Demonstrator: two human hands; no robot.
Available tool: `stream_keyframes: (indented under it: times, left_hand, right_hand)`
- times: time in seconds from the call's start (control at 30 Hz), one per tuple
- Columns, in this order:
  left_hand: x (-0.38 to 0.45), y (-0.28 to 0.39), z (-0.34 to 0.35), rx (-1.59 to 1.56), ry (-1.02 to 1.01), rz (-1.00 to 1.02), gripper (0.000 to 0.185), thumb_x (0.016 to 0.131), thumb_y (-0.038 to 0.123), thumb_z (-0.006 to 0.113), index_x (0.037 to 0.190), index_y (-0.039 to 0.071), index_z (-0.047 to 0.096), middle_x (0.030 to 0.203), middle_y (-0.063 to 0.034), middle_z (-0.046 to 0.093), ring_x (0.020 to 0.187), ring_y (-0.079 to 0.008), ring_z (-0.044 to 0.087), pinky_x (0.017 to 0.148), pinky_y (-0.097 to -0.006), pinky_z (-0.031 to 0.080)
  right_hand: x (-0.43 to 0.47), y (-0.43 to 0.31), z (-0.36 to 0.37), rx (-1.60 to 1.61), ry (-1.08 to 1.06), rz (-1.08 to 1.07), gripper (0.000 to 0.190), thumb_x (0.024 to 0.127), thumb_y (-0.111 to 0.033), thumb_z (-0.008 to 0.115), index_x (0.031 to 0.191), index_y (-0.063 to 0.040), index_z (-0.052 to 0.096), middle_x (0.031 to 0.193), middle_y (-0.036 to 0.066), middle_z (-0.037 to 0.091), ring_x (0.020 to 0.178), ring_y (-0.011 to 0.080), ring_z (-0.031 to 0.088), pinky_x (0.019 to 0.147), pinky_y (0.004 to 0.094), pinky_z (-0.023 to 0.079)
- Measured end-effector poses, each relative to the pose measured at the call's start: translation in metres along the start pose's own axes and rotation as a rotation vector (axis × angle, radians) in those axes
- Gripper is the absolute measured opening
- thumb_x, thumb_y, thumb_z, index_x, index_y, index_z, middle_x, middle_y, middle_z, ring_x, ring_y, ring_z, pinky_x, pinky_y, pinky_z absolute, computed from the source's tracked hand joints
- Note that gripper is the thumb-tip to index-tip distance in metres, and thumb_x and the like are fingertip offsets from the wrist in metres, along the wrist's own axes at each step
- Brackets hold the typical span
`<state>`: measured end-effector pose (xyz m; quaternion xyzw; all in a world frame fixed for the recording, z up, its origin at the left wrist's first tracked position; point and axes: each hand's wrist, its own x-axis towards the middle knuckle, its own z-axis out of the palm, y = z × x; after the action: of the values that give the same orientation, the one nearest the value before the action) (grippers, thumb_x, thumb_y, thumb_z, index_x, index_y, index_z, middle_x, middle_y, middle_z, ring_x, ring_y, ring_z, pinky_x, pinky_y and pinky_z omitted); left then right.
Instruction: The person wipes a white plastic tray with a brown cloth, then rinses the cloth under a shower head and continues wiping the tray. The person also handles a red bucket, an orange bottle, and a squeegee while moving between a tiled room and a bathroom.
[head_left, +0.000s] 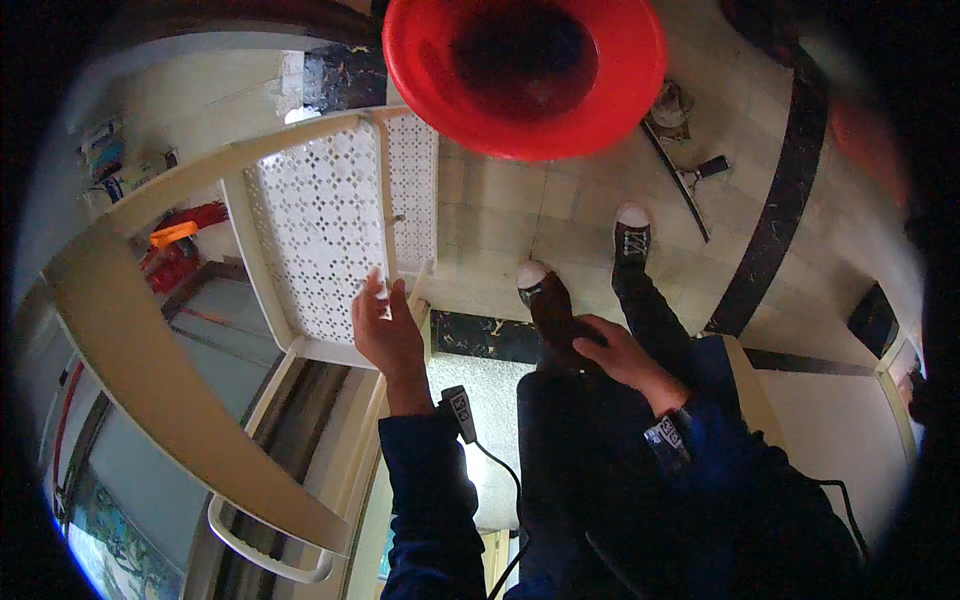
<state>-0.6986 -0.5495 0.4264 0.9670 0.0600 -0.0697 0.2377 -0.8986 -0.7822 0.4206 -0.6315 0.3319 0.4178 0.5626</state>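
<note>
My left hand (388, 319) is raised with its fingers apart, over or beside the edge of a white perforated plastic shelf (315, 232); whether it touches the shelf I cannot tell. My right hand (619, 356) rests around a dark reddish-brown item (556, 315) near my leg, with part of the palm and fingers hidden. Ahead, at the top of the view, is a large red plastic basin (630, 90) with a dark interior. Both wrists carry small strapped devices with printed patterns.
A beige curved panel (150, 322) stands at left, with a white handle (270, 562) below it. Red and orange items (174, 234) lie beyond the shelf. A squeegee-like tool (679, 176) is on the tiled floor, right of the basin. A dark stone strip (787, 180) crosses the floor.
</note>
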Motion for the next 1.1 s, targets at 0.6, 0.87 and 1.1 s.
stream_keyframes:
  times: [0.6, 0.87, 1.1]
  left_hand:
    - [-0.087, -0.145, 0.031, -0.597, -0.219, -0.599, 0.039, 0.084, 0.019, 0.064, 0.116, 0.000, 0.054, 0.108, -0.0089, 0.059, 0.096, -0.0176, 0.057, 0.082, -0.0312, 0.047]
    - [-0.082, -0.160, 0.054, -0.529, -0.184, -0.335, 0.035, 0.090, 0.023, 0.055, 0.116, -0.001, 0.051, 0.109, -0.0111, 0.056, 0.097, -0.0185, 0.054, 0.084, -0.0337, 0.048]
    - [-0.075, -0.181, 0.048, -0.563, -0.140, -0.272, 0.031, 0.091, 0.021, 0.052, 0.111, -0.003, 0.052, 0.104, -0.0151, 0.058, 0.092, -0.0208, 0.058, 0.080, -0.0360, 0.050]
  right_hand:
    - [0.152, -0.046, 0.014, -0.247, 0.142, -0.558, 0.044, 0.076, -0.028, 0.061, 0.115, -0.008, 0.055, 0.095, 0.017, 0.064, 0.087, 0.0350, 0.061, 0.078, 0.0414, 0.048]
    - [0.202, -0.039, 0.164, -0.003, 0.349, -0.766, 0.042, 0.085, -0.027, 0.057, 0.113, 0.001, 0.046, 0.090, 0.025, 0.060, 0.085, 0.0436, 0.058, 0.074, 0.0478, 0.047]
    - [0.256, 0.108, 0.193, -0.353, 0.145, -0.253, 0.033, 0.084, -0.027, 0.051, 0.103, 0.000, 0.051, 0.085, 0.022, 0.063, 0.083, 0.0391, 0.061, 0.069, 0.0485, 0.048]
